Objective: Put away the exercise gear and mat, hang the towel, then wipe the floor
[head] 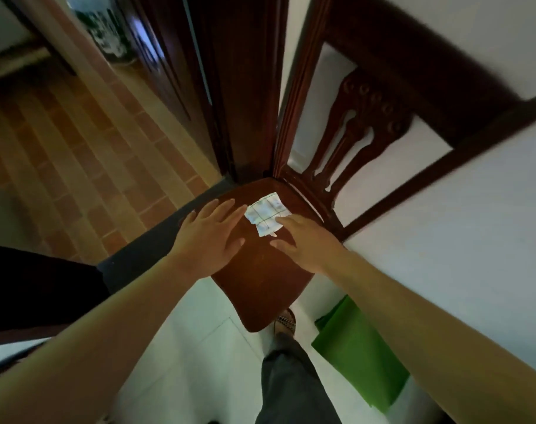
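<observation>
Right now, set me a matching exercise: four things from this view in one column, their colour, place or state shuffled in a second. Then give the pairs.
1. cloth
2. mat
3. left hand
4. right hand

A. green, on the floor
B. fingers touch the cloth
C. white, checked, on the chair seat
D. open, above the seat

Pairs: 1-C, 2-A, 3-D, 4-B.

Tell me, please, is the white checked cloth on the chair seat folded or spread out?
Folded: the cloth lies as a small compact square on the chair seat, the right hand touching its edge.
</observation>
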